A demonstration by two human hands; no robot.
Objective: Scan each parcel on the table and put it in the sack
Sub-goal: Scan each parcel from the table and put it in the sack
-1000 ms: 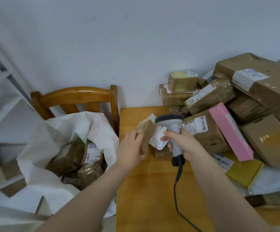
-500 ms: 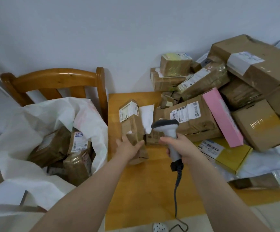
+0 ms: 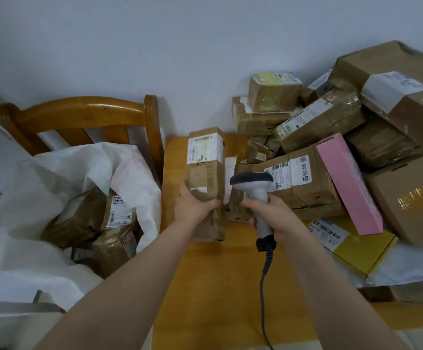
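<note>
The parcel [image 3: 205,178], a second ago raised edge-on and small before the scanner [image 3: 253,183], is now turned so its broad face and white label [image 3: 204,150] look up at the camera, with its long side running toward 12 o'clock. The left hand [image 3: 192,205] now grips it lower down, from 9 o'clock, with the thumb laid across its face. The scanner's head now sits just beside the parcel's edge at 3 o'clock, and more of the table [image 3: 218,286] shows toward 6 o'clock.
</note>
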